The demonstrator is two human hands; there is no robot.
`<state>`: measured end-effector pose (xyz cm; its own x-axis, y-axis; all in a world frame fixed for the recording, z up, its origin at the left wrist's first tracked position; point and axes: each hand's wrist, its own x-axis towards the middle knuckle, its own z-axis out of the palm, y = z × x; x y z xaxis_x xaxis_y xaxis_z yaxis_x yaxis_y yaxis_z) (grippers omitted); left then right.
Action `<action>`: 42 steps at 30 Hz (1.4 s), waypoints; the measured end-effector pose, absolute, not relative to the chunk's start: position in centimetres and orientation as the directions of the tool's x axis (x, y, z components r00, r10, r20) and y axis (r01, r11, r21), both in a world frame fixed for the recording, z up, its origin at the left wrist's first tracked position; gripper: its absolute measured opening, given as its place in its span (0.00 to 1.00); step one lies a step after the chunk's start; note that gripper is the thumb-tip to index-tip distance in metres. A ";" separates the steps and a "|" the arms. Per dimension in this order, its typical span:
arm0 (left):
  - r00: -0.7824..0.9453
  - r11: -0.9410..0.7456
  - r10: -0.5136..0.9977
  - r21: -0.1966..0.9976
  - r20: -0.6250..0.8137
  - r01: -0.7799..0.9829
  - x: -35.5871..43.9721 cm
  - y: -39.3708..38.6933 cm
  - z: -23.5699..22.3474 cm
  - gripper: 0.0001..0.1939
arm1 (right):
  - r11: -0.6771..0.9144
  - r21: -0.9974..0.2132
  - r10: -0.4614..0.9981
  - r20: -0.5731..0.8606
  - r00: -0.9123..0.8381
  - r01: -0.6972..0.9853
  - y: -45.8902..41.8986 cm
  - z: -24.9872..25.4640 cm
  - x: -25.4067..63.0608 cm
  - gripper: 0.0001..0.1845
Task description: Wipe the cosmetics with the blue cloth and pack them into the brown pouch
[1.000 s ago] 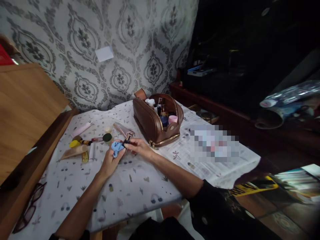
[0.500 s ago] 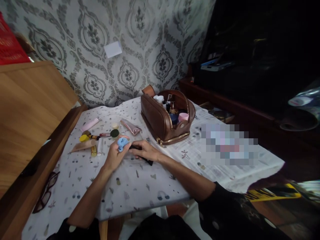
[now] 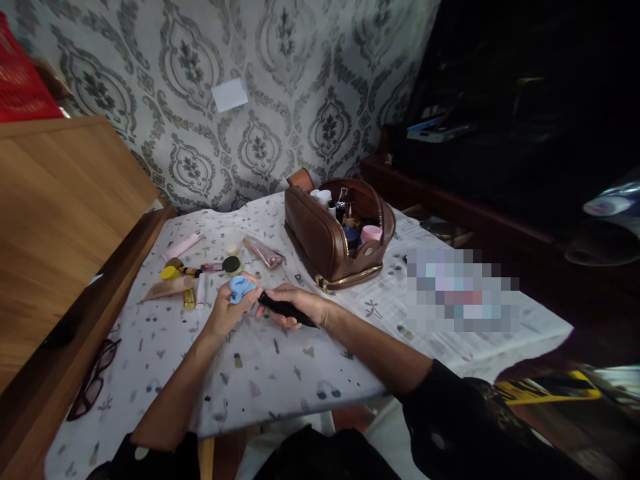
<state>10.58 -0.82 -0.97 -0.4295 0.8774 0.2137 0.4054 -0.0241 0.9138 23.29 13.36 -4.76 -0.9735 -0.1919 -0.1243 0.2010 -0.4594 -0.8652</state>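
Note:
My left hand [image 3: 227, 308] is closed around a small crumpled light-blue cloth [image 3: 241, 288]. In my right hand [image 3: 300, 301] lies a black makeup brush [image 3: 287, 310], its tapered handle pointing down to the right. The brush's other end meets the fingers of my left hand, and its tip is hidden there. Both hands are close together above the front middle of the table. Just beyond them sit a dark-green-lidded jar [image 3: 232, 265] and a pinkish clear pouch or tube [image 3: 263, 252].
A brown cosmetics bag [image 3: 320, 240] stands unzipped with jars and bottles inside. At the left lie a pink tube [image 3: 183, 245], a beige tube [image 3: 169, 288], a white stick [image 3: 201, 292] and eyeglasses [image 3: 95, 380]. Patterned cloth [image 3: 280, 393] covers the table; a wooden panel [image 3: 65, 220] borders it.
My right hand has turned, so more of its palm side and the black brush handle show. The blue cloth has shifted slightly left and bunched up in my left hand.

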 end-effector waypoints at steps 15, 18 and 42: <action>-0.590 0.029 0.774 0.917 0.231 0.398 8.9 -1.0 -1.6 0.16 | -0.188 -0.982 0.127 0.001 -0.992 -0.025 13.4 -4.9 23.1 0.30; -0.577 -0.002 0.780 0.923 0.242 0.385 8.8 -1.1 -1.9 0.16 | -0.296 -0.955 0.060 -0.054 -0.997 0.034 13.3 -4.5 23.3 0.30; -0.252 -0.164 0.850 0.687 0.463 0.708 13.0 6.0 4.3 0.11 | -0.158 -0.976 0.318 0.092 -0.944 -0.148 17.1 3.7 33.1 0.22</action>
